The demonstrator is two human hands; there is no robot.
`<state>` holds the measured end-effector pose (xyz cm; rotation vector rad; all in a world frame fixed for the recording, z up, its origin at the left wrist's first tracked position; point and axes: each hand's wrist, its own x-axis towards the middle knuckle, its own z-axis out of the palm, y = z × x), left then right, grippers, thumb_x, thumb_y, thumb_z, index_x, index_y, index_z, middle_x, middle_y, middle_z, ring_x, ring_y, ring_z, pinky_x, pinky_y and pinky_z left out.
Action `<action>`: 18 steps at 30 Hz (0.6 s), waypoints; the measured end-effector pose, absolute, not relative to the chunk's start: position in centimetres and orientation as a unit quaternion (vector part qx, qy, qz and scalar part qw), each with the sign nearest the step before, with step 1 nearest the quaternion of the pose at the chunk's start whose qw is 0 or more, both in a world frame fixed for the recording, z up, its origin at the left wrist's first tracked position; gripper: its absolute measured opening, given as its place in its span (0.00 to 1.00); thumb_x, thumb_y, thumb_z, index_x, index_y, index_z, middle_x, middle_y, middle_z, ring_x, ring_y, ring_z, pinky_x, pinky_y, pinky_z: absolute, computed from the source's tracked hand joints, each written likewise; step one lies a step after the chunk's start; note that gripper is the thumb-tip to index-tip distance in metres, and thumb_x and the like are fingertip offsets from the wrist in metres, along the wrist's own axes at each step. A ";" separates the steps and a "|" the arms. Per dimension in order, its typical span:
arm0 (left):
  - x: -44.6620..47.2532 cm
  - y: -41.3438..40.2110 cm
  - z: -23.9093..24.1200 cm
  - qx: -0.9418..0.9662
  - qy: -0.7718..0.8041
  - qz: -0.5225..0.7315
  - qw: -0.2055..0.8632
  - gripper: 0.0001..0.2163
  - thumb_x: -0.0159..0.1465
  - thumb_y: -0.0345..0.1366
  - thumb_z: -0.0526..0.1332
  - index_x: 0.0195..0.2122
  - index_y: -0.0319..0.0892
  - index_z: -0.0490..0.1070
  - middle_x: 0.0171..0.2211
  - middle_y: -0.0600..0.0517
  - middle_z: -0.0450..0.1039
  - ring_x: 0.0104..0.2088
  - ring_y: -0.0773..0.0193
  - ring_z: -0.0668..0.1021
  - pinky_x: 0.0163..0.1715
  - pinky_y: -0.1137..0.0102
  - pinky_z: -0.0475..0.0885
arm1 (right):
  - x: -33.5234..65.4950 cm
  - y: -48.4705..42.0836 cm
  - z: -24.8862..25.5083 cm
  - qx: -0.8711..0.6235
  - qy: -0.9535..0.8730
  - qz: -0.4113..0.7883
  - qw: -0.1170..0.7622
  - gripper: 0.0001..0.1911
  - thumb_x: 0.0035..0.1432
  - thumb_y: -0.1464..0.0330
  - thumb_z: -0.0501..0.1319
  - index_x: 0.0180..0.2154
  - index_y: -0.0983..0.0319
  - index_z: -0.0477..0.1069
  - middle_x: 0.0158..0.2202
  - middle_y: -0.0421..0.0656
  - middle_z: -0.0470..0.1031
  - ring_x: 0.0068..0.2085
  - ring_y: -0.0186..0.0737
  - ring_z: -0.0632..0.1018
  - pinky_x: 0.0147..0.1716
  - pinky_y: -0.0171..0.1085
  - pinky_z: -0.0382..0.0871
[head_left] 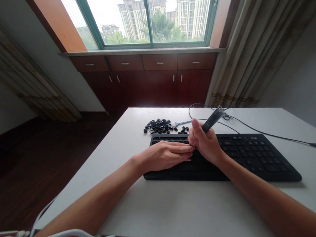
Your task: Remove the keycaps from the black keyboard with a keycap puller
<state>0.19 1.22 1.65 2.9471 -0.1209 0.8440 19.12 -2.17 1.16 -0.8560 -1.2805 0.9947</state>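
Observation:
On the white table is a black keyboard (251,151), its left part mostly covered by my hands. My right hand (205,144) is closed around the dark handle of a keycap puller (213,119), thumb on top, the handle tilted up and to the right. Thin wire shows below that fist, beside the fingertips of my left hand (169,154). The left fingers are stretched out over the keyboard, with their tips touching or close to the wire. Whether a small key lies under them is hidden. Behind the keyboard lies a heap of loose black keycaps (159,125).
A few more keycaps (183,130) lie right of the heap, near a thin blue-handled tool (183,123). A black cable (268,134) runs across the back of the table (195,209) to the right. Below the window stand dark red cabinets (159,85). A white tube (75,233) crosses the front-left edge.

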 end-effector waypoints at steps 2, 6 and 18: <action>0.1 1.3 1.5 0.961 -0.033 0.269 0.045 0.11 0.68 0.28 0.60 0.50 0.38 0.77 0.54 0.45 0.78 0.56 0.59 0.80 0.62 0.68 0.74 | 18.9 -2.2 1.2 -0.385 -0.551 0.436 0.598 0.30 0.66 0.49 0.57 0.19 0.60 0.59 0.15 0.35 0.59 0.18 0.30 0.61 0.19 0.35 0.55; 0.0 1.6 1.3 0.957 -0.023 0.281 0.063 0.12 0.68 0.29 0.61 0.51 0.41 0.77 0.52 0.47 0.79 0.52 0.59 0.81 0.56 0.66 0.79 | 18.9 -2.4 1.5 -0.410 -0.558 0.401 0.600 0.30 0.65 0.48 0.58 0.19 0.60 0.59 0.16 0.35 0.60 0.19 0.30 0.61 0.20 0.35 0.55; -3.8 4.4 4.6 0.951 0.148 0.251 0.107 0.15 0.63 0.43 0.69 0.48 0.44 0.79 0.36 0.48 0.81 0.36 0.62 0.81 0.40 0.66 0.78 | 19.4 -2.8 1.7 -0.436 -0.516 0.340 0.655 0.29 0.68 0.52 0.58 0.19 0.60 0.58 0.15 0.35 0.58 0.19 0.30 0.59 0.19 0.35 0.51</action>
